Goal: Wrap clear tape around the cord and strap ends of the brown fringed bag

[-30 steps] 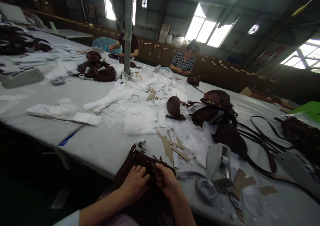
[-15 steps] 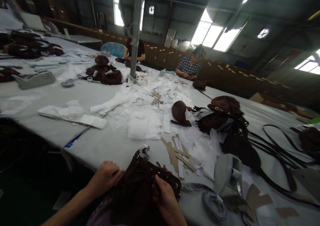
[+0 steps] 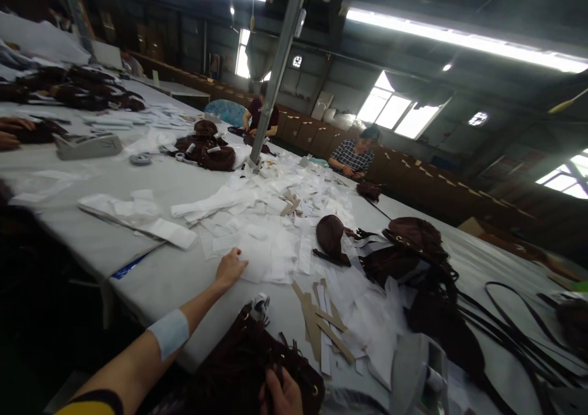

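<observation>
Left hand (image 3: 231,268), loosely open, touches paper (image 3: 269,253) mid-frame; right hand (image 3: 281,396) alone grips bag (image 3: 243,366) at bottom edge, so it could slip off table (image 3: 151,188)

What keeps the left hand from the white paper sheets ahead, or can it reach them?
Probably yes: the left hand lies at the edge of the white paper sheets, fingertips seemingly touching, nothing between.

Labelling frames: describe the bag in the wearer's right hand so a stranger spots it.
On the long grey table, follow the near edge to the bottom of the view. The brown fringed bag lies there, gripped by the right hand, beside tan card strips. Unlike the brown bags farther up, it is nearest the camera, with a crumpled white bit at its top.
</observation>
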Demonstrator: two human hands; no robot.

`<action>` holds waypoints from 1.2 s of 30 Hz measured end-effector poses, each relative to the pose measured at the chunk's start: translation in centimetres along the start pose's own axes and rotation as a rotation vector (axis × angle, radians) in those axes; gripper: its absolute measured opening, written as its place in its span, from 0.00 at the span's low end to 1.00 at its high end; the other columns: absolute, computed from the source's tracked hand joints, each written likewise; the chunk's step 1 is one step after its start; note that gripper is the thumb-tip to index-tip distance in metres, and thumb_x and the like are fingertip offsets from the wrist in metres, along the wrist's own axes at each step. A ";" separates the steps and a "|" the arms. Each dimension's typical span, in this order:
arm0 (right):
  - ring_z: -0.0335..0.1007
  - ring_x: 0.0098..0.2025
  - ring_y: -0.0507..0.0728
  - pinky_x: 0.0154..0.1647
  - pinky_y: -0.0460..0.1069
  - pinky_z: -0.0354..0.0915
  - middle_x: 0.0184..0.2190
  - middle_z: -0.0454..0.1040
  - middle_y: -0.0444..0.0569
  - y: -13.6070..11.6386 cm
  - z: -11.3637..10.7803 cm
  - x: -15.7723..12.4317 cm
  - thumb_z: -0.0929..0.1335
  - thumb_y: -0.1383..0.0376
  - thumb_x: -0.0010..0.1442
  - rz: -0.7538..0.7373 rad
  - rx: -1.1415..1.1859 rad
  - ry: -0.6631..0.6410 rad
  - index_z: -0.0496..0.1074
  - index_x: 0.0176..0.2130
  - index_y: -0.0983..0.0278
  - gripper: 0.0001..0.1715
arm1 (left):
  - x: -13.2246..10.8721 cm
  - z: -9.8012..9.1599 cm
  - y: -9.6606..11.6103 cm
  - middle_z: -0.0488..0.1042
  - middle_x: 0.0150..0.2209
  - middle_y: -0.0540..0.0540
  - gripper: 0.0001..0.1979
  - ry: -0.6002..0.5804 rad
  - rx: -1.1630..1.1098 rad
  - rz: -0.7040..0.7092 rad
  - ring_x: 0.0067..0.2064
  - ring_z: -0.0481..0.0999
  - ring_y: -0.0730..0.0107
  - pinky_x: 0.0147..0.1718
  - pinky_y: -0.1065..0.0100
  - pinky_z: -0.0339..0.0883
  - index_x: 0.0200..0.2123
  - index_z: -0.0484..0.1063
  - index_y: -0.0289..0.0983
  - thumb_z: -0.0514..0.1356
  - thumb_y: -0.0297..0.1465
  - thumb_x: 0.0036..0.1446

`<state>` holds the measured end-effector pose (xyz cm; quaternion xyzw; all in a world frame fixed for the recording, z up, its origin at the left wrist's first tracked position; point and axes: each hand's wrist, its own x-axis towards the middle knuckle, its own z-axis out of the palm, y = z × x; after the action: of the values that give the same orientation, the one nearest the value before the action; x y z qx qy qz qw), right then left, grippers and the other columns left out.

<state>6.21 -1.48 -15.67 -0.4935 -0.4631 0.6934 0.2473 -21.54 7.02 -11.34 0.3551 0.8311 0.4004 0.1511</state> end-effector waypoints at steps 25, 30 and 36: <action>0.65 0.17 0.50 0.16 0.43 0.59 0.18 0.72 0.45 -1.7 2.1 -3.0 0.68 0.38 0.47 0.064 -0.121 0.057 0.66 0.29 0.65 0.33 | -13.5 5.5 4.5 0.73 0.37 0.38 0.07 -0.668 0.153 0.972 0.40 0.71 0.54 0.41 0.57 0.61 0.35 0.67 0.36 0.52 0.31 0.62; 0.59 0.12 0.47 0.11 0.41 0.50 0.16 0.69 0.43 -1.2 2.4 -3.7 0.66 0.37 0.47 0.086 -0.097 0.076 0.65 0.26 0.66 0.34 | -13.3 5.7 4.3 0.73 0.38 0.38 0.08 -0.681 0.194 0.977 0.41 0.70 0.55 0.43 0.57 0.61 0.36 0.67 0.35 0.51 0.32 0.63; 0.71 0.20 0.52 0.20 0.44 0.63 0.22 0.75 0.46 -1.5 2.5 -4.1 0.69 0.39 0.47 0.148 0.087 0.074 0.68 0.36 0.66 0.34 | -12.9 6.0 4.1 0.73 0.35 0.42 0.10 -0.658 0.164 0.891 0.39 0.71 0.61 0.39 0.63 0.61 0.35 0.66 0.36 0.48 0.33 0.65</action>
<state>5.38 -5.05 -12.25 -0.5405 -0.3854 0.7105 0.2333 -7.32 2.93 -12.44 0.7888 0.5382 0.2277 0.1905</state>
